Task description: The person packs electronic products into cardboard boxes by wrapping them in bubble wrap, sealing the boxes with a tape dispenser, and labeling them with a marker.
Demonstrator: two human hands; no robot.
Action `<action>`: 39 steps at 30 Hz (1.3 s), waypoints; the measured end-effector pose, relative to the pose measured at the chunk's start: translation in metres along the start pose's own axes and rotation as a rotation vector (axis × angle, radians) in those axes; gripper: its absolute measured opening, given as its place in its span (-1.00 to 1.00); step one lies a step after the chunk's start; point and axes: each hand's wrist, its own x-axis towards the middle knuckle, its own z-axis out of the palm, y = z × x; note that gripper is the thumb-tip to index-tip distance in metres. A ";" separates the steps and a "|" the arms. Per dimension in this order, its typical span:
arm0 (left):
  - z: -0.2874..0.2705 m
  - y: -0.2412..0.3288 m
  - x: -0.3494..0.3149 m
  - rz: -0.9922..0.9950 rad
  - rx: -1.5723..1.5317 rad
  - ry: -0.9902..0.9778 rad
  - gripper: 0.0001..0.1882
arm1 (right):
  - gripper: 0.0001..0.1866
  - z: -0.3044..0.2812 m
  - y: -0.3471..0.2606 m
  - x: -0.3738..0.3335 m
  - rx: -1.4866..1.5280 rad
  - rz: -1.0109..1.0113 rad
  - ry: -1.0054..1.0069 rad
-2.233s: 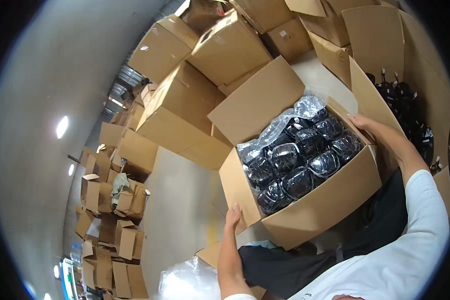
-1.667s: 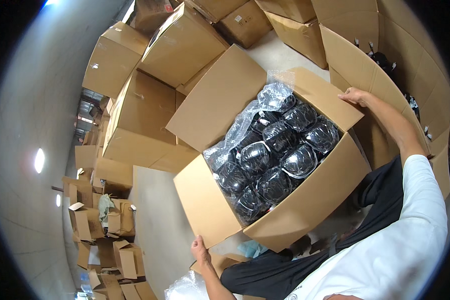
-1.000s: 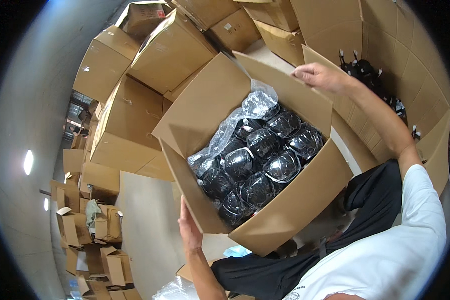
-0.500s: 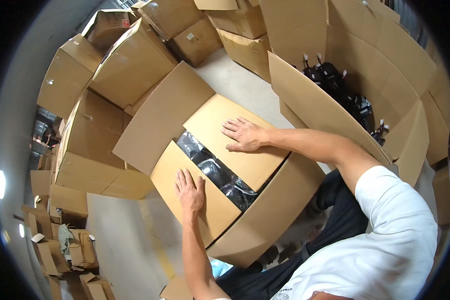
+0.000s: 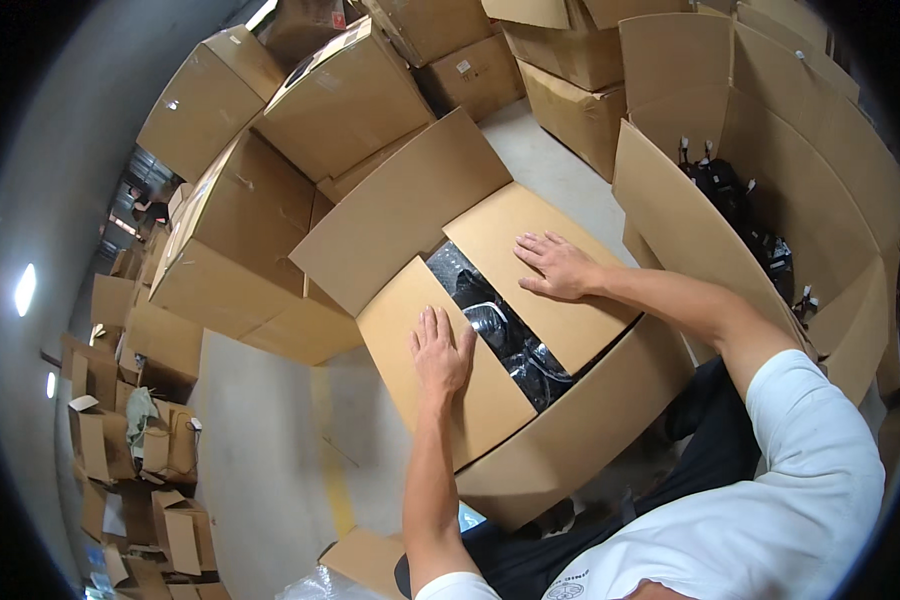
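A cardboard box (image 5: 580,425) stands before me with two opposite flaps folded inward and the other two sticking outward. My left hand (image 5: 440,352) lies flat on the left inner flap (image 5: 470,408), fingers stretched out. On the right inner flap (image 5: 515,225) rests my right hand (image 5: 560,267), its palm down and fingers spread. Through the gap between these flaps show black items in clear plastic (image 5: 490,320); their kind I cannot make out. Neither hand holds anything.
To the right stands a tall open carton (image 5: 700,235) with black parts and cables (image 5: 745,215) inside. Stacked closed boxes (image 5: 340,100) line the far left and back. Opened cartons (image 5: 175,440) are piled at the far left. A yellow line (image 5: 330,450) crosses the floor.
The whole view has shifted, so the box and both hands appear farther right. Both hands stay flat on the same two flaps.
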 end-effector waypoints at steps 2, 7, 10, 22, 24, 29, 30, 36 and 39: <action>-0.002 -0.001 -0.006 0.016 -0.005 0.007 -0.17 | -0.20 -0.006 -0.005 0.006 -0.039 -0.019 0.002; -0.011 0.012 -0.064 0.286 0.013 -0.140 -0.14 | -0.25 -0.013 -0.003 -0.054 0.013 -0.177 -0.081; -0.035 0.005 -0.109 0.379 -0.055 -0.205 -0.12 | -0.37 -0.029 0.025 -0.099 0.139 -0.317 -0.124; -0.086 -0.031 -0.195 0.506 0.165 -0.403 0.23 | -0.20 -0.103 0.037 -0.182 -0.133 -0.464 -0.380; -0.092 -0.031 -0.198 0.533 0.198 -0.418 0.22 | -0.15 -0.105 0.037 -0.180 -0.199 -0.490 -0.398; -0.085 -0.042 -0.206 0.596 0.381 -0.402 0.09 | -0.01 -0.085 0.051 -0.178 -0.523 -0.694 -0.195; -0.080 -0.044 -0.208 0.580 0.301 -0.351 0.02 | -0.05 -0.087 0.048 -0.180 -0.437 -0.625 -0.262; -0.068 -0.049 -0.212 0.546 0.183 -0.275 -0.19 | -0.20 -0.092 0.051 -0.178 -0.368 -0.567 -0.352; -0.059 -0.057 -0.211 0.530 0.105 -0.227 -0.31 | -0.27 -0.080 0.071 -0.180 -0.360 -0.584 -0.296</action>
